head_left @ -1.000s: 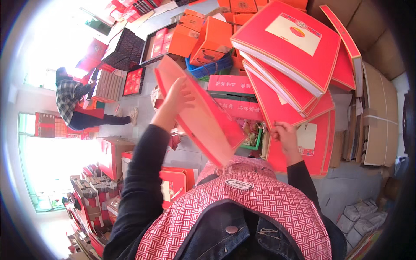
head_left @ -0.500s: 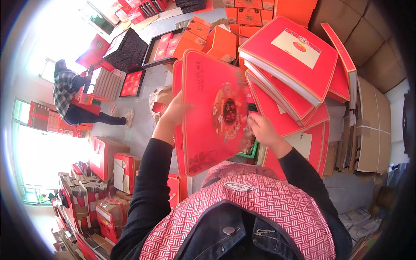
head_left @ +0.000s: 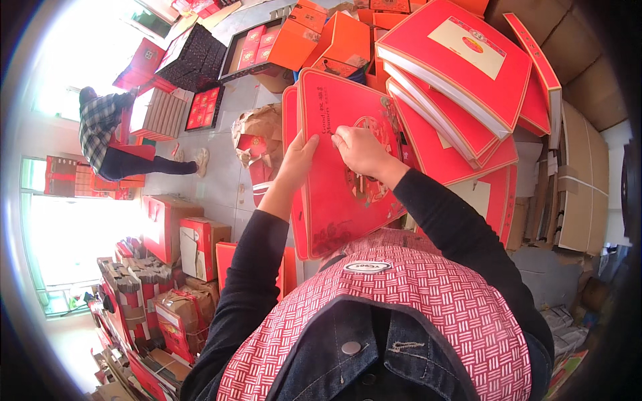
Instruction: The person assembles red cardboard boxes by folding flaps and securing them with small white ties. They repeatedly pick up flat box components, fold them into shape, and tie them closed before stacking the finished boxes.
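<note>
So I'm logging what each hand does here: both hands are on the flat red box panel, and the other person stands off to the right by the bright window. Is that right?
One part is wrong. Both the left hand and the right hand are on the flat red box panel, but the other person stands off to the left by the bright window, as the head view shows.

We are standing in a packing or storage room for gift boxes: red lidded boxes (head_left: 461,73) are piling up ahead, flat cardboard cartons (head_left: 578,180) are leaning at the right, and orange boxes (head_left: 334,40) are crowding the tiled floor (head_left: 221,174).
</note>
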Demonstrator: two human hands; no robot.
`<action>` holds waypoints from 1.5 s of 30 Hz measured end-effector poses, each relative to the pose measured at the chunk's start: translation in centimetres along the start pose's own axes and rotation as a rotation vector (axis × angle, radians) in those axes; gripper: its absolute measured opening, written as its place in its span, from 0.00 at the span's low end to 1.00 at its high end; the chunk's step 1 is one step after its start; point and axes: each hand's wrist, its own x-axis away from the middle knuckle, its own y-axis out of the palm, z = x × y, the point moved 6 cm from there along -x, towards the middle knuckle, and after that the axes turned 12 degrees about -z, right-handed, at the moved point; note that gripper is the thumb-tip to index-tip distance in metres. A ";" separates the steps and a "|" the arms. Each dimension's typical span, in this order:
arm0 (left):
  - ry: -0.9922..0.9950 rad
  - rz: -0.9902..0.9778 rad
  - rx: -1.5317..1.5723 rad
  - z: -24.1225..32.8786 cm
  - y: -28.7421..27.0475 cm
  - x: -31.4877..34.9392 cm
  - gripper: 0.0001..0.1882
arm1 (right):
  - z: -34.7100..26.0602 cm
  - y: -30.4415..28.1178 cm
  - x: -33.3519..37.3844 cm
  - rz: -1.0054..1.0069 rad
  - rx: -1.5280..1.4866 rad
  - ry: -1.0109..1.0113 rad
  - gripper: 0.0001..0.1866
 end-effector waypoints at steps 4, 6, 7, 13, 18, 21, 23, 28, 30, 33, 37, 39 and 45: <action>0.157 0.094 -0.164 0.9 -0.2 0.2 0.13 | 0.5 1.5 -1.0 0.084 -0.004 -0.124 0.11; 0.132 0.098 -0.241 0.5 -0.4 0.4 0.12 | 0.4 1.9 -1.3 0.056 0.017 -0.094 0.11; 0.120 0.101 -0.279 0.3 -0.5 0.4 0.12 | 0.5 2.4 -1.3 0.008 0.004 -0.064 0.12; 0.198 0.108 -0.394 0.7 0.2 1.2 0.12 | 0.0 2.8 -1.5 -0.097 0.015 -0.053 0.12; 0.212 0.128 -0.410 0.9 0.7 1.6 0.13 | -0.5 2.7 -1.6 -0.131 0.070 -0.065 0.12; 0.171 0.141 -0.505 0.7 0.5 1.7 0.13 | -0.4 2.3 -1.5 -0.165 0.001 0.027 0.11; 0.206 0.155 -0.586 1.0 0.7 2.0 0.13 | -0.8 1.8 -1.6 -0.200 0.014 0.044 0.11; 0.225 0.201 -0.765 2.7 2.9 2.8 0.12 | -1.2 1.4 -2.3 -0.309 0.203 0.094 0.10; 0.210 0.241 -0.862 3.1 3.6 3.1 0.13 | -2.6 1.0 -2.2 -0.337 0.329 0.114 0.12; 0.201 0.246 -0.906 2.9 3.5 3.0 0.15 | -3.7 0.7 -1.8 -0.321 0.378 0.105 0.12; 0.224 0.244 -0.889 3.1 4.1 3.3 0.16 | -2.1 1.1 -2.3 -0.351 0.218 0.107 0.09; 0.224 0.244 -0.913 3.1 4.2 3.4 0.17 | -1.2 1.3 -2.4 -0.430 0.046 0.184 0.09; 0.191 0.241 -0.972 3.1 4.7 3.4 0.19 | -3.3 0.4 -2.5 -0.432 0.333 0.044 0.10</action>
